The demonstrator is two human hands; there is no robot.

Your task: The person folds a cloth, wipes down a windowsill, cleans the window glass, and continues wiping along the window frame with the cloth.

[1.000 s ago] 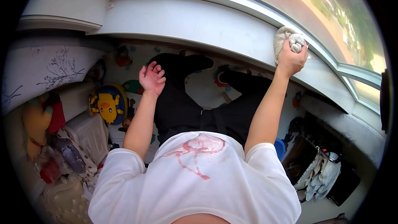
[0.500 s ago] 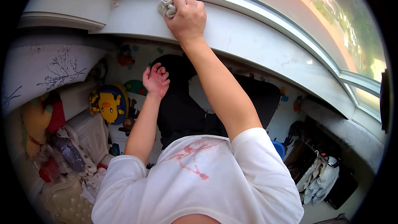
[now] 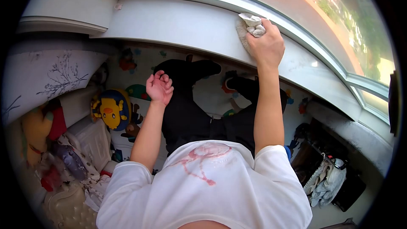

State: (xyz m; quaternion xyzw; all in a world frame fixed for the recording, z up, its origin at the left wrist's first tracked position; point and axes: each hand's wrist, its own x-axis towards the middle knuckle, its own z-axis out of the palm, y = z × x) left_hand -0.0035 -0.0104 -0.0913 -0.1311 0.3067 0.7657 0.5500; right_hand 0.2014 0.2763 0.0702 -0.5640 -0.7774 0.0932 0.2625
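Note:
My right hand (image 3: 268, 44) grips a crumpled greyish-white cloth (image 3: 251, 27), which lies against the white window sill (image 3: 169, 19) beside the window frame. Part of the cloth spreads out flat to the left of my fingers. Palm up, my left hand (image 3: 160, 88) is raised over my left leg with loosely curled fingers apart and nothing in it.
Behind the sill runs a window (image 3: 330, 21). On the left are a yellow and blue duck-faced item (image 3: 111, 109), a plush toy (image 3: 36, 131) and a cream padded headboard (image 3: 70, 205). Clothes (image 3: 328, 182) hang at the lower right.
My right hand went with the cloth from the right part of the sill to the left, then came back partway right. My left hand has barely moved.

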